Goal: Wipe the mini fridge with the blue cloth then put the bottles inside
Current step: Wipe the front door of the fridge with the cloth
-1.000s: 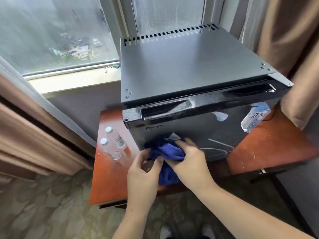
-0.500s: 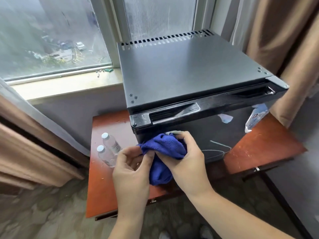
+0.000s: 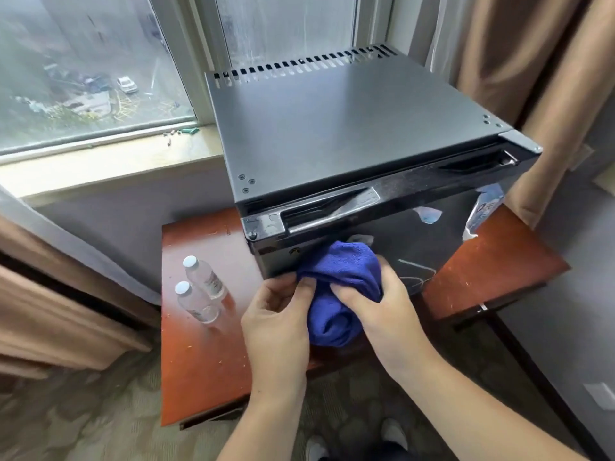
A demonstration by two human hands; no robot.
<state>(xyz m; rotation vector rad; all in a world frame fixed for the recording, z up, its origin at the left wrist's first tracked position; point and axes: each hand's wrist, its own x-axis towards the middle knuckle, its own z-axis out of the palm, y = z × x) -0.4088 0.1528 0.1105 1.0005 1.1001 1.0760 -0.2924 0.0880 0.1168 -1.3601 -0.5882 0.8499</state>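
Note:
A black mini fridge point(image 3: 349, 134) stands on a reddish wooden table point(image 3: 206, 361), its door shut and facing me. A bunched blue cloth point(image 3: 339, 281) is pressed against the upper left of the glossy door. My left hand point(image 3: 276, 324) pinches the cloth's left side. My right hand point(image 3: 382, 304) grips its right side and lower fold. Two clear water bottles with white caps point(image 3: 203, 277) point(image 3: 196, 302) stand on the table to the left of the fridge, apart from my hands.
A window and sill point(image 3: 109, 168) lie behind the table. Brown curtains point(image 3: 545, 78) hang at right, and more at left. A torn sticker point(image 3: 482, 207) clings to the door's upper right. Patterned carpet point(image 3: 83, 410) lies below; my shoes show at the bottom edge.
Both hands, still holding the cloth, have shifted slightly right along the door front and regripped it into a tighter bundle. The view has tilted and moved closer. The bottles stayed put.

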